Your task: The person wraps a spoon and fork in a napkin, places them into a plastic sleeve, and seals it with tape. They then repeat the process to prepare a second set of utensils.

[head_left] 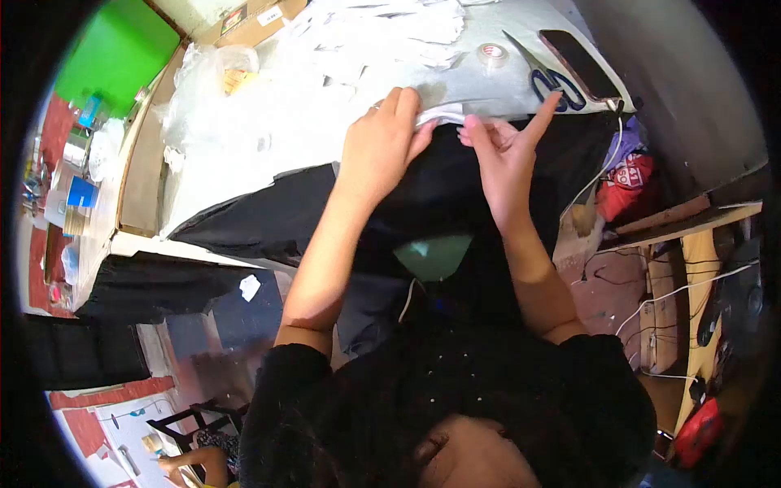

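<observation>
Over the table's near edge, my left hand (382,142) is closed, its fingers curled round a folded white strip (443,115) of thin material, paper or cloth. My right hand (506,154) is at the strip's right end, with thumb and fingertips pinched together there and one finger stretched out to the upper right. Beyond that finger lie dark-handled scissors (557,89), blades pointing away from me. A roll of clear tape (492,54) rests left of the scissors, and a phone (579,63) lies to their right.
Many white pieces (382,28) are heaped at the back of the white-covered table (301,138). A plastic bag (195,89) and a cardboard box (260,23) stand at the left. Black cloth (268,199) hangs in front. Another person's arm (199,462) shows at lower left.
</observation>
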`<act>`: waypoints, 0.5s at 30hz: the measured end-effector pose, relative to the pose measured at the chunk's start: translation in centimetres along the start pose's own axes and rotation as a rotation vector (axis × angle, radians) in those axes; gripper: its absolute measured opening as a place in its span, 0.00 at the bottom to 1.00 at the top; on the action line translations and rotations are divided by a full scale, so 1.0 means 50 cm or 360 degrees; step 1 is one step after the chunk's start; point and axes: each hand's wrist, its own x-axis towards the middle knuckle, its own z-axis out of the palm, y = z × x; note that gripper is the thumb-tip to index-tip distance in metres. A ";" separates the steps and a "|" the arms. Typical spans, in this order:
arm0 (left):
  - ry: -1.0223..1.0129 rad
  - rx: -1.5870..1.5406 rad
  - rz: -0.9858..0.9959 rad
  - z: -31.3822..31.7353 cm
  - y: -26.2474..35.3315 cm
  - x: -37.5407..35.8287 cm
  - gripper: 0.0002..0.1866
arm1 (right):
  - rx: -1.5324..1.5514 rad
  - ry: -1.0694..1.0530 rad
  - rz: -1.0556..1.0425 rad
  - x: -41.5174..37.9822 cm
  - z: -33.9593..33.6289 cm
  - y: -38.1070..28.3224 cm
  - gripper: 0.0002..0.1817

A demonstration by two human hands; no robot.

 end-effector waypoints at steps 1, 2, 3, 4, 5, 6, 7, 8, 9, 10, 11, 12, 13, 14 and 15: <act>0.0079 0.0014 0.0016 0.004 0.003 -0.005 0.15 | 0.0017 0.0015 -0.0004 0.000 0.005 -0.004 0.55; 0.0154 0.0026 0.0029 0.007 0.007 -0.012 0.14 | 0.0031 0.0031 -0.0003 0.000 0.009 -0.006 0.56; 0.0230 0.0039 0.0043 0.012 0.012 -0.019 0.14 | 0.0045 0.0047 -0.0003 0.000 0.011 -0.009 0.56; 0.0338 0.0080 0.0036 0.019 0.017 -0.026 0.13 | 0.0040 0.0077 0.0027 -0.003 0.012 -0.012 0.58; 0.0438 0.0098 0.0049 0.026 0.024 -0.035 0.13 | 0.0076 0.0112 0.0025 -0.009 0.013 -0.020 0.58; 0.0543 0.0120 0.0062 0.033 0.032 -0.044 0.13 | 0.0113 0.0144 0.0019 -0.012 0.015 -0.031 0.58; 0.0644 0.0142 0.0074 0.042 0.041 -0.053 0.12 | 0.0149 0.0177 0.0016 -0.017 0.017 -0.042 0.58; 0.0695 0.0043 0.0036 0.053 0.051 -0.064 0.11 | 0.0196 0.0180 0.0046 -0.023 0.018 -0.052 0.58; 0.0675 -0.0096 0.0007 0.063 0.059 -0.079 0.12 | 0.0167 0.0179 -0.0010 -0.031 0.017 -0.057 0.58; 0.0703 -0.0230 0.0010 0.072 0.067 -0.090 0.12 | 0.0141 0.0178 -0.0073 -0.036 0.016 -0.060 0.58; 0.0743 -0.0360 0.0019 0.079 0.076 -0.097 0.13 | 0.0119 0.0171 -0.0150 -0.037 0.016 -0.063 0.58; 0.0696 -0.0407 -0.0018 0.081 0.085 -0.107 0.15 | 0.0064 0.0148 -0.0177 -0.040 0.015 -0.066 0.57; 0.0682 -0.0443 -0.0036 0.078 0.091 -0.116 0.15 | 0.0046 0.0115 -0.0146 -0.046 0.010 -0.069 0.57; 0.0676 -0.0476 -0.0049 0.074 0.096 -0.121 0.16 | 0.0032 0.0080 -0.0124 -0.049 0.004 -0.073 0.57; 0.0671 -0.0508 -0.0065 0.071 0.100 -0.128 0.17 | 0.0018 0.0043 -0.0100 -0.052 -0.003 -0.078 0.57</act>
